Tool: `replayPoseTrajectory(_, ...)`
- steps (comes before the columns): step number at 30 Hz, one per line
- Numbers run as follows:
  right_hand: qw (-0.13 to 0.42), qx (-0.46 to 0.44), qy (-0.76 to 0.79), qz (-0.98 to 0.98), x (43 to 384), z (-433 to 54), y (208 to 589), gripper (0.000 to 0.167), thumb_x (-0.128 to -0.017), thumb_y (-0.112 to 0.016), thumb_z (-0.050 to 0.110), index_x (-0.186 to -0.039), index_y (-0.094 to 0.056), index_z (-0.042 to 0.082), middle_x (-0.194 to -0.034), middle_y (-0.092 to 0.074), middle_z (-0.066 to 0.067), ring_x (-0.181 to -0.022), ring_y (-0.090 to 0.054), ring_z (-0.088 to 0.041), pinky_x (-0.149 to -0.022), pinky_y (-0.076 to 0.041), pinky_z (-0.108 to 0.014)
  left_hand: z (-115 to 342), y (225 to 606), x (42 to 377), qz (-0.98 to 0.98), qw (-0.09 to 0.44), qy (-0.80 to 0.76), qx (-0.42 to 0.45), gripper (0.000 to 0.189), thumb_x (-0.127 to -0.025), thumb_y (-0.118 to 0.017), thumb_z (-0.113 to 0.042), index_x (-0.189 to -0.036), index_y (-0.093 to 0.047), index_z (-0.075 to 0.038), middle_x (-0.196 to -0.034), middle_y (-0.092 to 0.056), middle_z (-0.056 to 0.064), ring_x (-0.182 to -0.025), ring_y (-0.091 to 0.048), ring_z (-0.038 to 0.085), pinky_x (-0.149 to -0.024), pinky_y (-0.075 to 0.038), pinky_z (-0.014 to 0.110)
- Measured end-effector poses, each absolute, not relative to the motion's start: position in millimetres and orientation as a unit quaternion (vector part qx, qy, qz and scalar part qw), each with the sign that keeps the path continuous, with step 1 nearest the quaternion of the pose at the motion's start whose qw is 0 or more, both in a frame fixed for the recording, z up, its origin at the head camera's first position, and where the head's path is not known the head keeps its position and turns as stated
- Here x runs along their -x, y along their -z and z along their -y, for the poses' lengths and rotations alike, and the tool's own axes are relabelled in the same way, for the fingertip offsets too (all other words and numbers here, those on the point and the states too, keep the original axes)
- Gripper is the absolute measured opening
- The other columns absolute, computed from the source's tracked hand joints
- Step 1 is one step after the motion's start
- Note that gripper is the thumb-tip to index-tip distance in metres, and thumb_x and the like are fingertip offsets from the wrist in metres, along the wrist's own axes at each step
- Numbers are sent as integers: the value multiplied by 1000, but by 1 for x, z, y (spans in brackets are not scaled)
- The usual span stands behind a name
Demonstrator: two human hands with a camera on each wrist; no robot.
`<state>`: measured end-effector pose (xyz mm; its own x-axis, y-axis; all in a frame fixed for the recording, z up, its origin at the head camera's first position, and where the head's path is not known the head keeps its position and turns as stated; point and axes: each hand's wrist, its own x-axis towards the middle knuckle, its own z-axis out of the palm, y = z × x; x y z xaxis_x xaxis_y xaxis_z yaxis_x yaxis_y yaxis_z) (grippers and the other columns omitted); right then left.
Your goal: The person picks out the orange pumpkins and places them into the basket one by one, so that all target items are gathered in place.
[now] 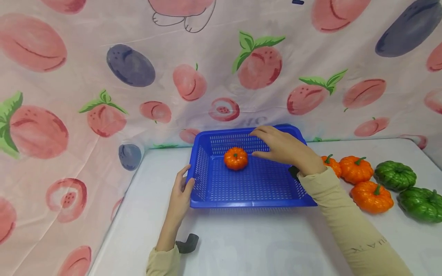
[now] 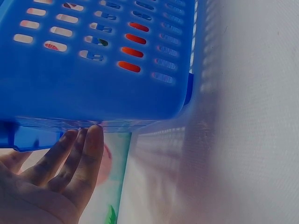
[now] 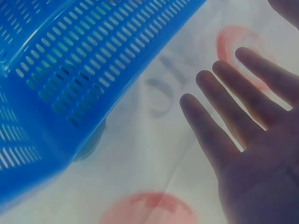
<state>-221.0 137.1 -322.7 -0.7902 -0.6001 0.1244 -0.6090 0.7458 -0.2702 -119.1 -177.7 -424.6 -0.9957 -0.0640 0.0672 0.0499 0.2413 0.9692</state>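
Note:
A blue perforated plastic basket [image 1: 253, 204] stands on the white table, with one small orange pumpkin [image 1: 236, 158] on its floor, left of the middle. My left hand [image 1: 181, 193] is at the basket's left side, its extended fingertips against the outer wall. In the left wrist view the fingers [image 2: 91, 154] are straight and close together, and orange shows through the slots. Over the right half of the basket hovers my right hand [image 1: 281, 146], fingers spread and palm bare in the right wrist view. It holds nothing and is to the right of the pumpkin.
Right of the basket lie three orange pumpkins [image 1: 372, 197], one partly hidden by my right sleeve, and two green pumpkins [image 1: 395, 175]. A fruit-print cloth [image 1: 193, 111] hangs behind the table [image 1: 241, 245] and along its left side.

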Motion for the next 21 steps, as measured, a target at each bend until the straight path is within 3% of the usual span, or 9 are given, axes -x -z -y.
replayPoseTrajectory(10,18,-312,-153,938,215,-151,319,60,-93,-70,37,-140,-52,5,-143,-49,-16,-134,-44,-35,-107,-38,-55,177,426,120,786,48,617,-7,48,-107,-46,-23,-153,-35,-17,-130,-58,25,-114,-59,35,-95,-44,40)
replayPoseTrajectory(21,17,-303,-163,939,208,-165,318,60,-93,-69,36,-140,-51,4,-141,-50,-18,-133,-44,-37,-108,-36,-57,177,425,121,789,51,612,-4,48,-107,-46,-23,-153,-35,-16,-129,-58,25,-114,-59,36,-95,-45,42)
